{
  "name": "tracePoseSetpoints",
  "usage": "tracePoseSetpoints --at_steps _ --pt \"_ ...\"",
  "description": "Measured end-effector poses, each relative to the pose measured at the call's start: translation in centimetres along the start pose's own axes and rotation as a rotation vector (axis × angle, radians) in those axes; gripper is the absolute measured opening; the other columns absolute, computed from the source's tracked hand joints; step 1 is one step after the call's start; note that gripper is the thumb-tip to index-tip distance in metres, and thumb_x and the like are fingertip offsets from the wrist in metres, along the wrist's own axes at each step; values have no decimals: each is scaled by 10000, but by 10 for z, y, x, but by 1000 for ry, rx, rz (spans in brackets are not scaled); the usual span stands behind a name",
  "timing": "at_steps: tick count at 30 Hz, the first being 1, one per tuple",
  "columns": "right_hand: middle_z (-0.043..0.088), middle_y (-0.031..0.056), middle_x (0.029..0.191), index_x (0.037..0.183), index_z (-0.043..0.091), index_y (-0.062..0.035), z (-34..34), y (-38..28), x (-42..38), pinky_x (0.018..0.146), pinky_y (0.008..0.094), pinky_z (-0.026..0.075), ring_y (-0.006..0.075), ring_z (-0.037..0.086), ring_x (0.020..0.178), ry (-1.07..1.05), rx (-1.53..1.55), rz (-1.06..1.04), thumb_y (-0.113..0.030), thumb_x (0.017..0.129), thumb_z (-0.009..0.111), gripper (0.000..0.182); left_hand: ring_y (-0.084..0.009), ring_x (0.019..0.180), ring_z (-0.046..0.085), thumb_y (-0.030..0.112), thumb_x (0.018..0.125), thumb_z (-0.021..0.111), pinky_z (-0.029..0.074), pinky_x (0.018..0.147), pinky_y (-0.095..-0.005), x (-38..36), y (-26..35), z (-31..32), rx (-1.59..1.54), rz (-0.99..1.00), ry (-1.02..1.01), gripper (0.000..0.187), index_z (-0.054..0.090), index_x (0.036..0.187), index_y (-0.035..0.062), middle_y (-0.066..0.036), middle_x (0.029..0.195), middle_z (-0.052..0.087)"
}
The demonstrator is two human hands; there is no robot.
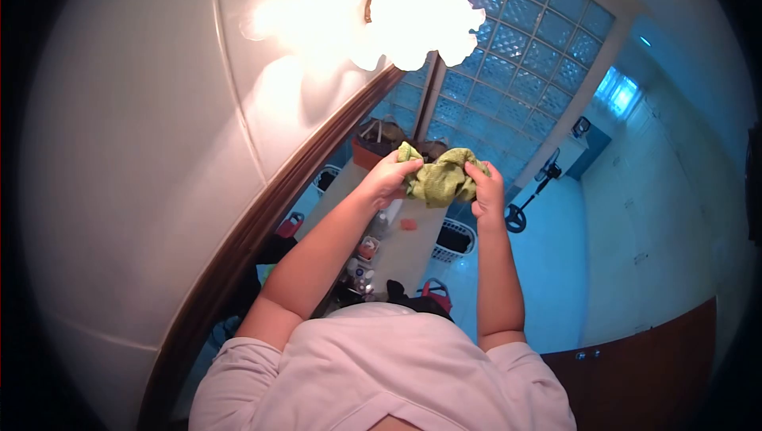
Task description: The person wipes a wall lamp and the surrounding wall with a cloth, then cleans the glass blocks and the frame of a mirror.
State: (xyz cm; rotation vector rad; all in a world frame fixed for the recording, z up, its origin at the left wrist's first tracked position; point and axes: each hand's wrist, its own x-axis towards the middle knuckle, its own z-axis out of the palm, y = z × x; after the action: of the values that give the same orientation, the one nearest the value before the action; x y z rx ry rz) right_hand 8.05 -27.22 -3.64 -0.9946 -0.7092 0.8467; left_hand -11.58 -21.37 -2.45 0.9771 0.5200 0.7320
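Note:
A crumpled green cloth [441,180] is stretched between my two hands, out in front of me at arm's length. My left hand [389,178] pinches its left end between thumb and fingers. At the other end, my right hand [487,188] grips the cloth with the thumb on top. The fabric sags and bunches in the middle, and part of each hand's fingers is hidden behind it. Beneath the cloth runs a long counter [409,252].
Bottles and jars [361,272] stand along the counter beside a wood-framed mirror [278,193]. A small orange-red item [408,225] lies there too. A white laundry basket [454,240] and a red object [436,292] are on the right. A lit lamp [417,22] hangs above.

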Motion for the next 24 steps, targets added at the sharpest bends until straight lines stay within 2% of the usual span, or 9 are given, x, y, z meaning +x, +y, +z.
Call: tracePoseSetpoints --at_steps 6,12,15,16,19,20,22,23,24 --pt "590 49 806 850 511 -40 -30 11 20 600 288 464 138 577 695 172 -18 -24 -46 775 676 181 -115 749 563 270 922 525 470 631 -288 22 -19 2 122 -144 214 156 513 1012 143 3 900 574" --pt "554 19 773 836 486 -65 -51 3 25 582 285 450 113 544 684 202 -64 -74 -31 823 613 133 -110 782 557 327 949 459 448 629 -273 50 -39 -8 118 -102 185 215 514 1062 152 8 931 583" --pt "555 20 773 822 487 -53 -48 0 21 615 282 455 116 552 706 165 -316 -227 -29 816 611 126 -148 868 582 330 953 442 493 689 -319 61 -32 15 97 29 128 260 509 1120 143 -18 994 591" --pt "563 27 781 846 501 -45 -46 -2 19 632 278 456 120 556 715 178 -417 -310 -38 817 611 114 -196 957 590 339 961 412 508 791 -392 72 -32 17 87 37 68 314 490 1176 124 -50 1064 583" --pt "591 58 823 937 541 -29 -31 -5 8 690 277 461 144 568 746 153 -613 -493 -77 817 618 150 -229 984 593 346 957 403 500 840 -430 72 -18 43 35 -26 -8 342 479 1182 100 -74 1085 574" --pt "601 77 849 979 553 -30 -24 -3 4 715 284 463 160 573 759 101 -608 -513 -100 817 624 190 -255 1019 570 384 941 337 481 854 -458 66 -13 52 108 -40 -23 423 455 1232 100 -109 1142 540" --pt "607 151 999 1105 569 -48 -12 -4 -6 803 326 458 239 586 854 15 -682 -539 -180 813 642 329 -263 1050 542 396 915 295 458 879 -463 69 -18 57 -54 -53 -205 478 436 1267 104 -118 1182 509" --pt "578 177 1078 1109 565 -37 -7 -12 -20 834 366 450 282 575 928 38 -922 -596 -212 801 657 366 -267 1065 528 402 902 274 447 891 -466 70 -19 56 -133 -54 -292 507 426 1284 106 -123 1202 494" --pt "571 182 1091 1105 564 -29 -7 -9 -22 835 367 452 290 572 947 61 -982 -709 -191 804 652 353 -257 1079 497 415 874 226 424 904 -455 52 -6 64 -11 -14 -411 572 392 1330 111 -114 1230 465"
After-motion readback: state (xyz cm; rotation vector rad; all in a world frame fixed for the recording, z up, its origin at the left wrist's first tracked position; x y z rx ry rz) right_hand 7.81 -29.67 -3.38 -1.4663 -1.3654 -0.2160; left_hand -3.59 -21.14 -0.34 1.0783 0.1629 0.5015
